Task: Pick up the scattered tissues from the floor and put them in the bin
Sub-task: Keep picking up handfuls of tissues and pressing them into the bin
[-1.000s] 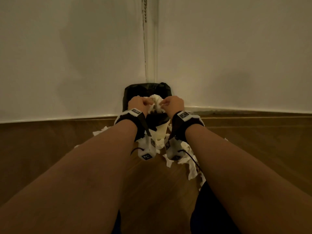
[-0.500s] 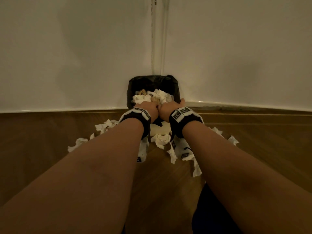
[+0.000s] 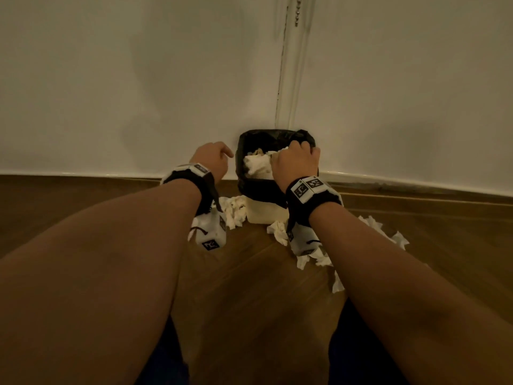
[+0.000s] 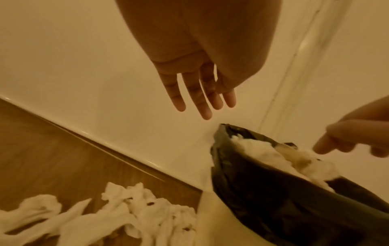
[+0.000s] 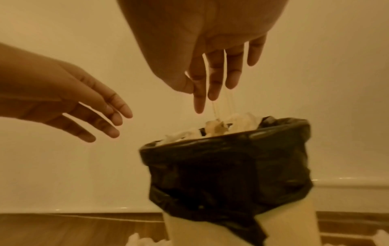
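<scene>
Left hand (image 3: 212,159): grip slack, fingers straight and spread, holding nothing; it hangs in the air just left of the bin, apart from it.
Right hand (image 3: 295,162): over the bin mouth, fingers pointing down, nothing gripped; in the right wrist view thin pale strands seem to run from the fingertips (image 5: 199,108) down to the pile, nature unclear.
Bin (image 3: 266,212): pale body, black liner (image 5: 227,164) folded over the rim, upright in the wall corner; filled to the rim with crumpled tissue (image 3: 258,165), some of it stained brownish.
Tissues on floor, left (image 4: 118,214): below and a little behind the left grip, against the bin's foot; a crumpled white heap stretched roughly along the skirting.
Tissues on floor, right (image 3: 311,245): below and behind the right wrist, strung out toward the person; more pieces beyond the forearm (image 3: 388,232).
Nearer hand: each hand is close to its own heap; the left is already clear of the bin, so judged readier to go down.
Key relation: next tissue lies straight down from either grip, not forward.
Condition: soft, light, torn in places; likely to shed scraps when gathered.
Risk: bin nearly full, so further tissue may need pressing down.
</scene>
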`<state>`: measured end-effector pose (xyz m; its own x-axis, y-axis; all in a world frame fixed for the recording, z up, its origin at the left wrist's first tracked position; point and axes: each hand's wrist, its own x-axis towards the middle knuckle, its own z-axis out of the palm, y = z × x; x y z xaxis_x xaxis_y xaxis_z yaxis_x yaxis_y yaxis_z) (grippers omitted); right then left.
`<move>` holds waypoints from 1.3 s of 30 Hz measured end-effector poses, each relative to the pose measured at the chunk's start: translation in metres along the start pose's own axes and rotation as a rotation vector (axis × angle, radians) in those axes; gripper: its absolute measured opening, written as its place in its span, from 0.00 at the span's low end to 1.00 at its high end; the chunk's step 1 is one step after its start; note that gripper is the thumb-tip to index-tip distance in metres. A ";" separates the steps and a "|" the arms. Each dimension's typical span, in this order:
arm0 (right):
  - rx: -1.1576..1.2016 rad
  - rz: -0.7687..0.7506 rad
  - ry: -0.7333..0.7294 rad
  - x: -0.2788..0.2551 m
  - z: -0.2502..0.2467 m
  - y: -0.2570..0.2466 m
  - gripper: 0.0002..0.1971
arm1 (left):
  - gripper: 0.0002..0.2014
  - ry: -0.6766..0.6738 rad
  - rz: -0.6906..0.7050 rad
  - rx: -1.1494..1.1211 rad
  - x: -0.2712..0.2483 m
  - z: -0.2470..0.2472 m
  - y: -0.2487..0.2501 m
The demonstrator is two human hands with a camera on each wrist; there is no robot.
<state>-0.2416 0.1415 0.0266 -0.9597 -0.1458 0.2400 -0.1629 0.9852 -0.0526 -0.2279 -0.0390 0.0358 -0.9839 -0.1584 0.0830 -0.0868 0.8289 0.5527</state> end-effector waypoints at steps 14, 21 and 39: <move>0.361 -0.148 -0.473 -0.056 0.051 -0.087 0.13 | 0.15 -0.274 -0.382 0.316 -0.058 -0.014 -0.161; 0.350 -0.232 -0.722 -0.069 0.113 -0.129 0.16 | 0.27 -0.315 -0.554 0.206 -0.084 0.018 -0.225; -0.027 -0.436 -0.793 -0.045 0.199 -0.187 0.32 | 0.19 -0.431 -0.448 0.242 -0.072 0.096 -0.260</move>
<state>-0.2131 -0.0539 -0.1669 -0.6919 -0.5156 -0.5054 -0.5530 0.8285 -0.0882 -0.1492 -0.1919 -0.1934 -0.8144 -0.3285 -0.4783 -0.4852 0.8377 0.2508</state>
